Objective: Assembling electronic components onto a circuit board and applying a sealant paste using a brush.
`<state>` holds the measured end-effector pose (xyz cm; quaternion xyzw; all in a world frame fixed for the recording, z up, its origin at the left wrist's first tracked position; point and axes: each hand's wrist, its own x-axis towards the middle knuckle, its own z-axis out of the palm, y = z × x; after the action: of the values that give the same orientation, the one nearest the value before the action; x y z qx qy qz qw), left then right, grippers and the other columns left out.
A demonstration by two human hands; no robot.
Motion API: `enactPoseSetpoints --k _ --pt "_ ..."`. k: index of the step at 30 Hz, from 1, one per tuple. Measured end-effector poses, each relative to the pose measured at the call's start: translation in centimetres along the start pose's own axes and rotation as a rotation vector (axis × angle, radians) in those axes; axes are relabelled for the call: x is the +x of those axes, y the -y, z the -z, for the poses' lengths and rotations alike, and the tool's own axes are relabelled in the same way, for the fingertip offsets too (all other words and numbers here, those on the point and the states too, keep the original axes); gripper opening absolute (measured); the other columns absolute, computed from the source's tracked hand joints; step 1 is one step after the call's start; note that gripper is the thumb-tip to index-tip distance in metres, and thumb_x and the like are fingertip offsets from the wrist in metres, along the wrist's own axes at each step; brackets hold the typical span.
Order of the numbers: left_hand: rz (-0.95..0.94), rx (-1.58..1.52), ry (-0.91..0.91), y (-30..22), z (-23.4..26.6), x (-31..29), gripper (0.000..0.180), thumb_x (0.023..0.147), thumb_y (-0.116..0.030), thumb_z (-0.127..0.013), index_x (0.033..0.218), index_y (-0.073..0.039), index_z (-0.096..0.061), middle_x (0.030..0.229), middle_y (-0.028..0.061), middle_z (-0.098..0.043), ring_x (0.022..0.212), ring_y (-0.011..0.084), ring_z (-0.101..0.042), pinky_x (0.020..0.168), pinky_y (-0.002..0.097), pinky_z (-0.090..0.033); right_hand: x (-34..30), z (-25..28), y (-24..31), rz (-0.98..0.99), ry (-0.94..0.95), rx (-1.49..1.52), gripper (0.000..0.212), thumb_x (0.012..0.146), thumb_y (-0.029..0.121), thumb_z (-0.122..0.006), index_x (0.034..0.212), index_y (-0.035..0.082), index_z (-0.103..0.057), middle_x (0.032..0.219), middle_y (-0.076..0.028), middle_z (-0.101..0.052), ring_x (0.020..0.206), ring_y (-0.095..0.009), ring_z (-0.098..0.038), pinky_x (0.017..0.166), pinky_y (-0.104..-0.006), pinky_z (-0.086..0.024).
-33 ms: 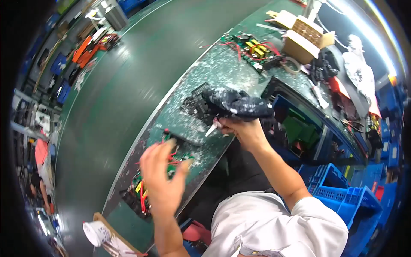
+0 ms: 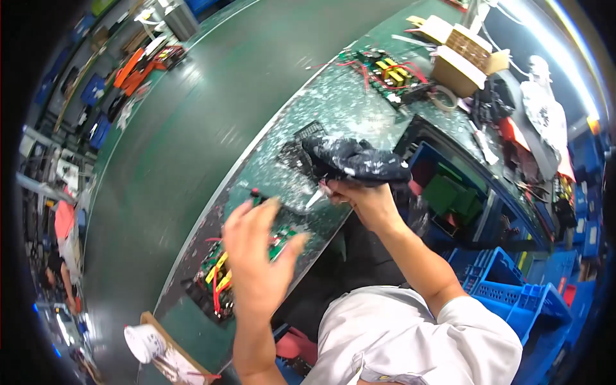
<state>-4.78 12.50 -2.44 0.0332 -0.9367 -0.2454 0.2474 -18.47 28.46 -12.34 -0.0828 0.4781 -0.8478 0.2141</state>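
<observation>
My right hand (image 2: pixel 367 204) grips a dark bag (image 2: pixel 356 157) smeared with white stuff, over the workbench. A white pointed nozzle (image 2: pixel 315 197) sticks out below the bag by my fingers, tip down toward the bench. My left hand (image 2: pixel 260 260), slightly blurred, hovers open with its fingers spread. Beneath and beside it lies a green circuit board (image 2: pixel 218 273) with yellow parts and red wires, partly hidden by the hand. Just beyond the bag, a black grid-like part (image 2: pixel 310 130) shows on the bench.
White residue covers the green bench (image 2: pixel 266 151). Farther along stand another wired circuit board (image 2: pixel 391 74), a tape roll (image 2: pixel 444 99) and a cardboard box (image 2: pixel 459 67). Blue crates (image 2: pixel 513 292) stand at the right. A white cup (image 2: pixel 144 343) sits at lower left.
My left hand has shifted a little to the right over the circuit board. My right hand still grips the bag, nearly in place. The view has shifted slightly.
</observation>
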Motion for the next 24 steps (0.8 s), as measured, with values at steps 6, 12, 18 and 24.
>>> enactPoseSetpoints --k 6,12,18,24 --pt "0.045 0.091 0.054 0.2 -2.3 0.6 0.050 0.076 -0.002 -0.073 0.125 -0.007 -0.063 0.107 0.0078 -0.069 0.117 0.0303 -0.054 0.109 0.0478 -0.031 -2.0 -3.8 -1.5 -0.065 0.074 0.045 0.017 0.088 0.000 -0.069 0.104 -0.003 -0.067 0.097 -0.011 -0.068 0.083 -0.020 -0.068 0.069 -0.0303 -0.057" --pt "0.048 -0.014 0.022 1.5 -2.2 0.1 0.048 0.077 0.002 -0.071 0.124 -0.006 -0.064 0.095 0.0056 -0.074 0.111 0.0249 -0.057 0.104 0.0447 -0.035 -2.7 -4.7 -1.9 -0.201 0.004 0.135 0.014 0.090 0.004 -0.068 0.103 -0.001 -0.068 0.091 -0.007 -0.070 0.074 -0.014 -0.066 0.062 -0.0268 -0.054" --pt "0.115 -0.261 0.075 3.4 -1.9 0.1 0.056 0.072 0.006 -0.072 0.126 -0.003 -0.062 0.105 0.0134 -0.069 0.108 0.0263 -0.061 0.096 0.0389 -0.046 -2.7 -4.6 -3.1 -0.280 0.022 0.119 0.015 0.093 0.009 -0.068 0.103 -0.003 -0.067 0.091 -0.009 -0.070 0.074 -0.017 -0.067 0.064 -0.0268 -0.053" --pt "0.024 -0.038 0.299 8.8 0.9 -1.7 0.031 0.073 -0.011 -0.077 0.104 -0.007 -0.073 0.101 0.0086 -0.067 0.108 0.0289 -0.058 0.095 0.0388 -0.045 -2.6 0.5 -10.2 -0.072 0.089 -0.194 0.025 0.090 0.005 -0.069 0.115 0.003 -0.064 0.105 -0.008 -0.067 0.090 -0.017 -0.065 0.074 -0.0292 -0.056"
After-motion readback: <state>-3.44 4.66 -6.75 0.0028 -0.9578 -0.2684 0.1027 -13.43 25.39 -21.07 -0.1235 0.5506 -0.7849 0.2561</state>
